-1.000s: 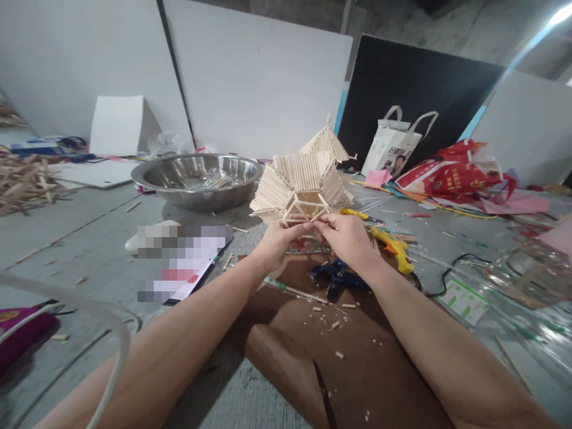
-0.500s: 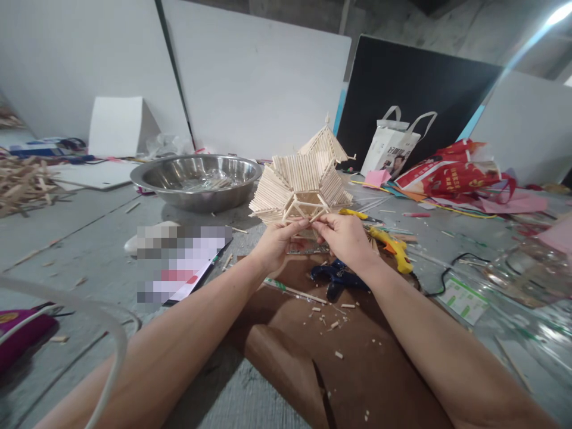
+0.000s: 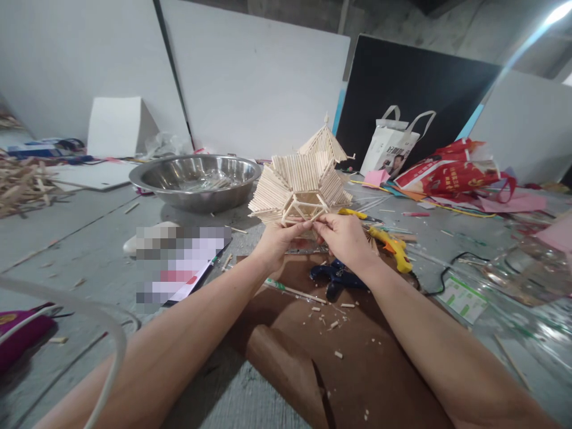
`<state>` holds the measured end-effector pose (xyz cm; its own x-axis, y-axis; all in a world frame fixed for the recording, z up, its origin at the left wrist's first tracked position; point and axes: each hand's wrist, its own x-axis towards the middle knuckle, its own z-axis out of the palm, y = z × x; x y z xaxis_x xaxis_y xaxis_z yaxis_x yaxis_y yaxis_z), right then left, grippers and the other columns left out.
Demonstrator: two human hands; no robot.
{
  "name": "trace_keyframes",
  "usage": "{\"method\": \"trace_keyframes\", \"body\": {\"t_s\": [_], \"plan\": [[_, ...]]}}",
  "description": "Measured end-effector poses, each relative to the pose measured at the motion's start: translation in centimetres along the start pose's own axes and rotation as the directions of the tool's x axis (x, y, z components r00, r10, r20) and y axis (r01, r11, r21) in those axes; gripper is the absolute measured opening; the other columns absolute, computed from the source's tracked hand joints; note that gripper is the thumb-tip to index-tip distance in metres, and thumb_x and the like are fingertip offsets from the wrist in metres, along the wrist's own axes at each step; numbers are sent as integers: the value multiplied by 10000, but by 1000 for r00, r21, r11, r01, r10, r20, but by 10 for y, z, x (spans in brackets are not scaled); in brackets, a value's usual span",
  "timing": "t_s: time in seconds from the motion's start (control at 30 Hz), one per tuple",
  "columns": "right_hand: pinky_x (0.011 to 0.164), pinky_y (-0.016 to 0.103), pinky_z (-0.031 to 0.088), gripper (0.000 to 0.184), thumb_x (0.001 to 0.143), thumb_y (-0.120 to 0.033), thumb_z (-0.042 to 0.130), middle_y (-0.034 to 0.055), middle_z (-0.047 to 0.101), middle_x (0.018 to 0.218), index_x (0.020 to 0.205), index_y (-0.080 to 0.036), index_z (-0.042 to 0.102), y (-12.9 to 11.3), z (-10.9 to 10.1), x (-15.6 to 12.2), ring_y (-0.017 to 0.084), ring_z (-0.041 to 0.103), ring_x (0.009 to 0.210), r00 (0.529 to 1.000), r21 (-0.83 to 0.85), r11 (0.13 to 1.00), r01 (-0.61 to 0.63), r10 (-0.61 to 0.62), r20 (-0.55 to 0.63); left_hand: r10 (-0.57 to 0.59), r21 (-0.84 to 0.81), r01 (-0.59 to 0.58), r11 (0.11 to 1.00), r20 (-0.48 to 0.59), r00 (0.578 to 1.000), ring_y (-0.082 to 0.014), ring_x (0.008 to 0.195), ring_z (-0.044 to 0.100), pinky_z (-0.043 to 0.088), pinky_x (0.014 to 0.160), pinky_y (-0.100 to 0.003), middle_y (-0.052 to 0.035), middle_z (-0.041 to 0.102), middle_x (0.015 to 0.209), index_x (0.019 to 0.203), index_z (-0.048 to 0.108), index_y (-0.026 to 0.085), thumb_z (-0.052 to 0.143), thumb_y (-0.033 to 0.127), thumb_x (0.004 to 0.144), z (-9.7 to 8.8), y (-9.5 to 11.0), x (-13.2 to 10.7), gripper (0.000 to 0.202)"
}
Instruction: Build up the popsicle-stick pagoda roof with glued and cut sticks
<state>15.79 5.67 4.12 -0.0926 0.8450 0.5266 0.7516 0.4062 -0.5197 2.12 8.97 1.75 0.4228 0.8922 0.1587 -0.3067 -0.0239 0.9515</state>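
Note:
A model roof made of thin wooden sticks [image 3: 300, 182] is held up above the floor in front of me. My left hand [image 3: 277, 241] pinches its lower open frame from the left, fingers closed on a stick. From the right, my right hand [image 3: 345, 238] pinches the same frame, thumb and fingers together. A smaller stick roof [image 3: 325, 143] stands just behind the model. Below the hands lies a brown cardboard sheet [image 3: 357, 357] with stick offcuts on it.
A steel bowl [image 3: 196, 179] stands to the left. A blue clamp [image 3: 335, 277] and a yellow glue gun [image 3: 393, 244] lie under the right hand. Farther off are a white bag [image 3: 393, 146], red wrapping [image 3: 451, 173], a stick pile [image 3: 22, 185] and a white tube [image 3: 89, 316].
Almost nothing differs. Both hands keep their pinch on the stick model's frame and have shifted only slightly.

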Motion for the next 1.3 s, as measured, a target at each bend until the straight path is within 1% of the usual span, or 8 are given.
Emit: {"method": "trace_keyframes", "body": {"t_s": [0.1,0.37,0.53,0.7,0.93,1.03,1.17,1.3], "plan": [[480,184,361,200,762,-253,449,-21,575,468,691,-185,624,0,0,0,89,523,435,1000,0,1000,-5,5,4,12,2,-12,1000,-36,999,-132,637,579,447,531,-237,-76,630,853,802,624,129,633,302,602,3,0,-1,264],[469,183,356,198,765,-269,447,-24,571,474,717,-192,623,0,-2,0,84,512,424,1000,15,1000,1,-2,23,79,-11,-79,997,-40,996,-125,622,576,446,505,-224,-73,636,817,772,620,124,602,302,631,9,1,-3,228],[478,183,359,203,769,-269,444,-27,570,469,740,-199,632,-1,-2,1,85,513,428,999,22,1000,3,-4,35,81,-9,-82,997,-63,995,-123,633,575,447,508,-226,-61,635,810,734,613,130,605,295,627,10,1,-3,197],[491,183,361,192,766,-263,453,-29,569,465,770,-208,637,-2,-2,0,86,516,435,1000,8,1000,16,-16,5,75,-16,-77,997,-59,995,-119,614,565,447,502,-228,-56,625,781,712,600,123,607,293,627,9,1,-2,190],[500,181,364,187,758,-261,468,-31,566,455,775,-207,647,-2,-1,0,80,505,420,1000,-20,1000,15,-15,-13,57,-23,-60,998,-112,992,-115,652,548,443,505,-223,-27,611,754,684,592,140,621,288,607,11,1,-2,170],[496,179,362,190,759,-262,466,-30,568,461,782,-209,648,-2,-1,0,79,504,422,1000,-16,1000,22,-22,-7,62,-28,-65,997,-98,993,-110,652,541,439,500,-218,-24,607,749,675,595,141,614,279,616,10,1,-2,152],[494,180,360,190,759,-263,466,-32,568,461,796,-217,647,-1,-1,0,81,506,426,1000,-8,1000,20,-20,-6,67,-49,-69,996,-48,997,-98,621,538,442,506,-217,-24,598,734,687,601,136,607,265,631,8,1,-2,141],[496,175,359,185,758,-255,465,-32,563,452,765,-210,644,-2,0,0,78,506,426,1000,-13,1000,20,-20,-5,55,-48,-56,997,-22,998,-95,607,532,439,501,-215,-18,586,712,675,605,133,606,246,635,6,1,-2,120]]}}
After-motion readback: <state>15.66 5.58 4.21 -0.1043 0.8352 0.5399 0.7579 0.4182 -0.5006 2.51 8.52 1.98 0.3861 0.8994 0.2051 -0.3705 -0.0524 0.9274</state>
